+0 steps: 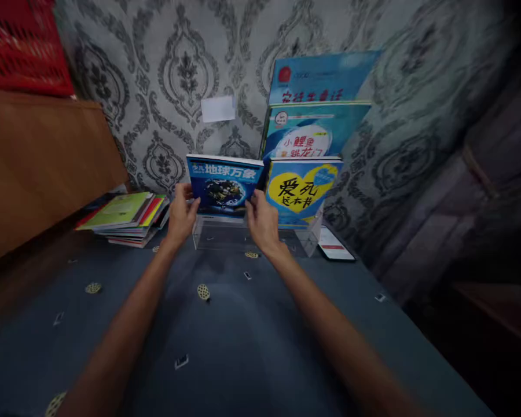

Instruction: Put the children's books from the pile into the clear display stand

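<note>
A dark blue book with an earth picture (224, 188) stands upright at the left part of a clear stand (226, 240). My left hand (182, 214) grips its left edge, and my right hand (261, 217) grips its lower right edge. Beside it on the stand's right side is a blue book with a yellow heart (304, 191). Behind that rise a teal book (316, 130) and a taller blue book (325, 75).
Left of the stand lies a pile of thin books (125, 214), near a brown box (43, 168) under a red basket (21, 46). A phone (335, 244) rests right of the stand. Patterned wallpaper is behind.
</note>
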A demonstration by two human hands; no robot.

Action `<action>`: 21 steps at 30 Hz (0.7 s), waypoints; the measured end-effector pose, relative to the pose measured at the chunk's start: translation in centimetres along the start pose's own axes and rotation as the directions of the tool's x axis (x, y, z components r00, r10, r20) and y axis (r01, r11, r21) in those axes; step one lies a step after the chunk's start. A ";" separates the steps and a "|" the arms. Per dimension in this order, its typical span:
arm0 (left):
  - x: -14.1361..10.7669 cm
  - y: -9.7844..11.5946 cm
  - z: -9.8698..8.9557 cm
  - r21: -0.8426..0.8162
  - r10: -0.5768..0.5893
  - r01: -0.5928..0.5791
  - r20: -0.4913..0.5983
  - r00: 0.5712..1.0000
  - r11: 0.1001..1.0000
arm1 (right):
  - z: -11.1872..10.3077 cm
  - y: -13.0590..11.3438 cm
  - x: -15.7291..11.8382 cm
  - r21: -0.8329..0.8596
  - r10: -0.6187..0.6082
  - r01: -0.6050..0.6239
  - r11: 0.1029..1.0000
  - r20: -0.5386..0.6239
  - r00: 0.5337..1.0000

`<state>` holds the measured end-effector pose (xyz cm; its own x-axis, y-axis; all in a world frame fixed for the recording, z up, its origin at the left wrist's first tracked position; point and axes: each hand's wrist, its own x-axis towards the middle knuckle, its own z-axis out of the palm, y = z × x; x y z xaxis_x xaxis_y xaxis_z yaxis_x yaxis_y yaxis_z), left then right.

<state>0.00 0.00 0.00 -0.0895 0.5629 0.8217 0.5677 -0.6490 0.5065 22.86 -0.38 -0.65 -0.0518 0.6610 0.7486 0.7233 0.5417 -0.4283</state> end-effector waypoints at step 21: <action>-0.5 0.0 0.7 0.183 -0.022 0.021 0.005 1.000 0.983 | 0.6 0.3 -0.1 0.100 -0.003 0.001 0.995 0.018 1.000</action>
<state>0.58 0.04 -0.61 -0.0982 0.5796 0.8090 0.7055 -0.5328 0.4673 22.63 0.02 -1.16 -0.0665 0.6688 0.7404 0.6509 0.5915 -0.4759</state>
